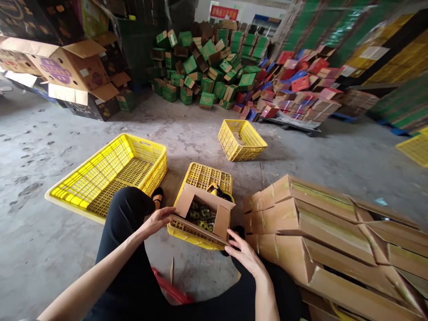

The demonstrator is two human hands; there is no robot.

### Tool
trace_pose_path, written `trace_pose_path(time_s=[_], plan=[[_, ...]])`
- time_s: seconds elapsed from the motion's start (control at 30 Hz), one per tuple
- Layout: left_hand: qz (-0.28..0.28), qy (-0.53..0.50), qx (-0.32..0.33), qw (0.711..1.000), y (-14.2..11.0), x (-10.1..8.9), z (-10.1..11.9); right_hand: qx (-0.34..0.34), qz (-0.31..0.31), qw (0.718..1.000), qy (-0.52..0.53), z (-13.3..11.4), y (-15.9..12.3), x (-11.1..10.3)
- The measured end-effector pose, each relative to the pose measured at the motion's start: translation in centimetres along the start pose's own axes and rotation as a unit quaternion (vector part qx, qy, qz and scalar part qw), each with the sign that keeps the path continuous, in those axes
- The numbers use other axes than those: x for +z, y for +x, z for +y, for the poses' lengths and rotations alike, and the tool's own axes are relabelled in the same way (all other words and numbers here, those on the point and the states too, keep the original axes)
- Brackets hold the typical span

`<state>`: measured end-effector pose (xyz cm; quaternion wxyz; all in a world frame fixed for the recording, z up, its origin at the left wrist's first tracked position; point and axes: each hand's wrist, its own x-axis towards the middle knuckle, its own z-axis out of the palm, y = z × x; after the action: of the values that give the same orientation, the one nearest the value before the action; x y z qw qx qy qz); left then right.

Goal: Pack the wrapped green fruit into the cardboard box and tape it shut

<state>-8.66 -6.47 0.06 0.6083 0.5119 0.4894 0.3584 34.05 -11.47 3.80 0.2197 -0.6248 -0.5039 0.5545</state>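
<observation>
A small cardboard box (182,203) with raised flaps sits in front of me on a yellow crate that looks upturned (214,174). Dark items with yellow-green patterned wrapping (202,213) fill the box. My left hand (157,221) has its fingers stretched out against the left end of the near flap. At the flap's right end, my right hand (245,255) touches the corner, fingers spread. Behind the box lies a yellow and black tool, seemingly a tape dispenser (217,191), partly hidden by the far flap.
A large yellow crate (154,178) stands to the left, a smaller yellow crate (245,154) farther ahead. Stacked open cartons (321,232) crowd my right side. A red object (170,287) lies below my legs. Heaped green boxes (190,64) and red boxes (300,84) fill the back.
</observation>
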Motion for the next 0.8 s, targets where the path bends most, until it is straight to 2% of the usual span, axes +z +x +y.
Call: trace_pose_path(time_s=[0.23,0.37,0.6,0.8], plan=[[0.042,0.011,-0.030,0.999,0.3,0.2,-0.4,0.025,0.039,0.998,-0.045,-1.3,0.6,0.9],[0.071,0.048,-0.034,0.996,0.5,0.2,-0.5,0.020,0.029,0.999,-0.018,-1.1,0.9,1.0],[0.107,0.078,0.006,0.991,1.2,1.0,-1.7,0.013,0.050,0.998,0.021,-0.7,1.4,1.2],[0.111,0.137,0.061,0.982,0.4,1.4,-2.1,0.019,0.059,0.998,0.009,-0.7,1.7,1.4]])
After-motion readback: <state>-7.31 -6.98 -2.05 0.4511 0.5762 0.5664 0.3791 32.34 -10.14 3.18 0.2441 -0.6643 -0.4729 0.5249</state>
